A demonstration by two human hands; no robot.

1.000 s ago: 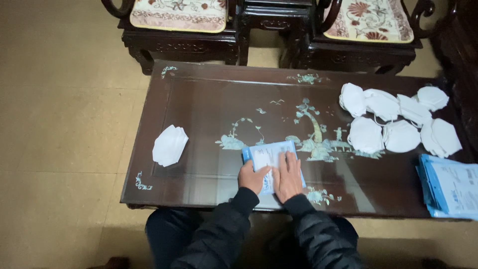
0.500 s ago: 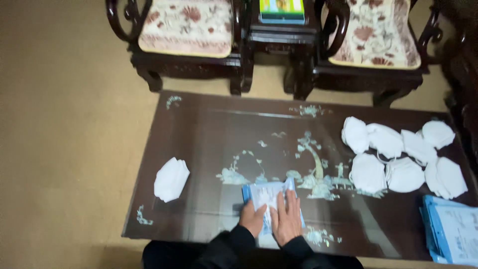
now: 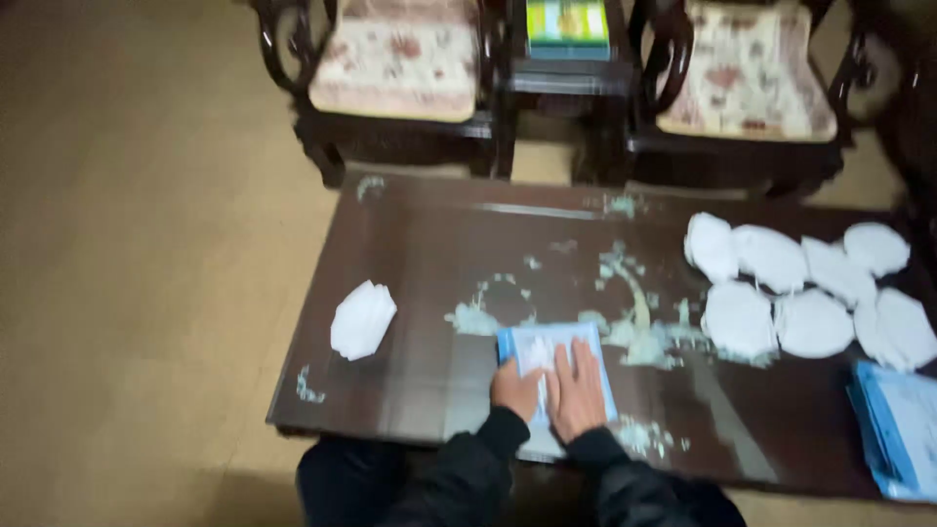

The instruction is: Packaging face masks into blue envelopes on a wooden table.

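Note:
A flat blue-and-white packet (image 3: 543, 347) lies on the dark inlaid coffee table (image 3: 420, 283), near its front edge. My left hand (image 3: 514, 389) and my right hand (image 3: 577, 392) rest side by side, palms down, on the packet's near half. Their fingers lie flat on it and grip nothing. Black sleeves cover both arms. A single folded white mask (image 3: 362, 318) sits on the table to the left of my hands, well apart from them.
Several white masks (image 3: 802, 288) are spread over the table's right part. A stack of blue-and-white packets (image 3: 902, 429) lies at the right front corner. Two dark wooden chairs with floral cushions (image 3: 402, 68) stand behind the table, a small stand with a green box (image 3: 564, 24) between them.
The camera has tilted up and drifted, so the table sits lower and more to the right. My hands stay pressed on the packet.

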